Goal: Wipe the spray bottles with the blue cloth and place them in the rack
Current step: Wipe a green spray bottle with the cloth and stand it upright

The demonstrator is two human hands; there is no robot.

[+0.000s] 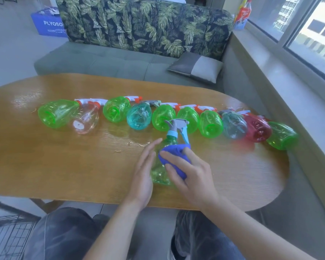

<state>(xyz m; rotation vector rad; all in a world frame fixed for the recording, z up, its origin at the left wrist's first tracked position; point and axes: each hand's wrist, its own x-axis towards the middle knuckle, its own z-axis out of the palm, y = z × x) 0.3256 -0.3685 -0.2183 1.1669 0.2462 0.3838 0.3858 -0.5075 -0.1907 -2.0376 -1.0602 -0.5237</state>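
Wipe step in progress. Right hand [190, 173] grips the blue cloth [174, 158], pressing it on the green bottle [160, 171] standing between both hands. Left hand [144, 171] is flat, fingers straight against the bottle's side, steadying. Row of bottles [163, 117] lies beyond the fingertips, unwiped by the look. Rack [6, 235] sits low, near-left of the left wrist; next likely a proper left-hand grasp, then transfer there.
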